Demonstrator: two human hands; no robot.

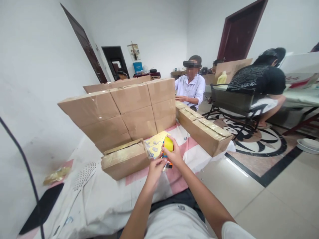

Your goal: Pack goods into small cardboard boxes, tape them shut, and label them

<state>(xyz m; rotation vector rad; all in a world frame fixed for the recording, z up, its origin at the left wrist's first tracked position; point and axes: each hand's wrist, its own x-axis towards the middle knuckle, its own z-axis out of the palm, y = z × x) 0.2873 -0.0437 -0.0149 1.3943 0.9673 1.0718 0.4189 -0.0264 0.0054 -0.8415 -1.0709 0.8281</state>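
In front of me, above the cloth, my right hand (175,153) is closed around a bright yellow rounded thing (168,144) that looks like a roll of tape. Blue and orange parts show beside and below it, partly covered by my fingers. My left hand (157,165) is closed just below and to the left, its fingertips pinched at the lower end of the same thing. A clear, shiny piece and an orange and black end (170,165) stick out there. Exactly what the left fingers grip is hidden. Behind the hands lies a yellow patterned sheet (156,143).
Stacked cardboard boxes (132,109) form a wall behind the sheet. One low box (126,159) stands at left, and a row of boxes (203,127) at right. A pink and white cloth (180,176) covers the table. A co-worker (190,83) sits beyond; another sits at right on a chair (233,99).
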